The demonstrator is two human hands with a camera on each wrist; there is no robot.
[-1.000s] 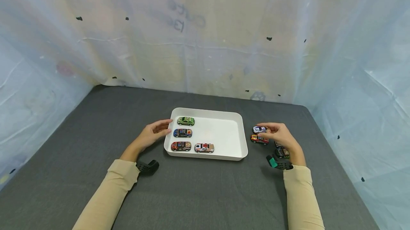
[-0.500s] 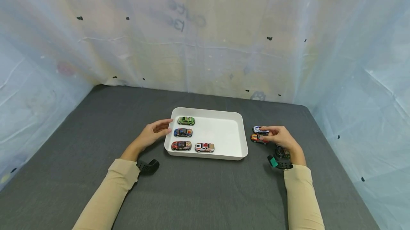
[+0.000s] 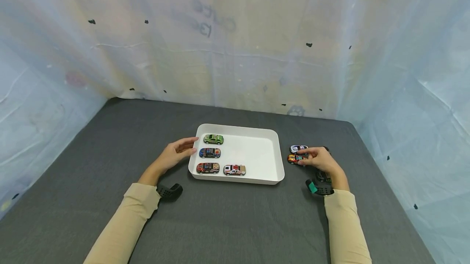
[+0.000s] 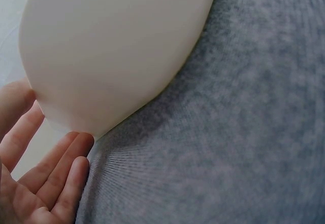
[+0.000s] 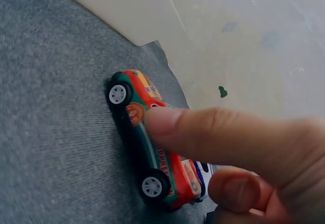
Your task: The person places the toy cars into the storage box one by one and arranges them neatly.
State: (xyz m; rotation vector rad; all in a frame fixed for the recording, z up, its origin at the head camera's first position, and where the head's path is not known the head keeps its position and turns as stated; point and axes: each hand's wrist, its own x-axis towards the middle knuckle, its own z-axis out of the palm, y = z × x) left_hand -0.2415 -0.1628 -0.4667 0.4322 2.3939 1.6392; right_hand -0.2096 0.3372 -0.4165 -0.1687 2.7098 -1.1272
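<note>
Red-and-yellow toy car [image 5: 156, 155] appears to rest on the grey cloth [image 3: 238, 223], at 3 o'clock from the white tray [image 3: 253, 154]; the white toy car [image 3: 298, 149] lies close by, at its 12 o'clock in the head view. Right hand [image 3: 323, 162]: narrow pinch on the car's sides, thumb [image 5: 170, 125] seen against the near door, finger contact opposite hidden. Left hand [image 3: 176, 154], at the tray's 9 o'clock, touches the rim with relaxed fingers. Judged requirement: centre the pinch between the wheels, squeeze evenly and raise straight up; a skewed squeeze would probably spin the body against the white toy car.
</note>
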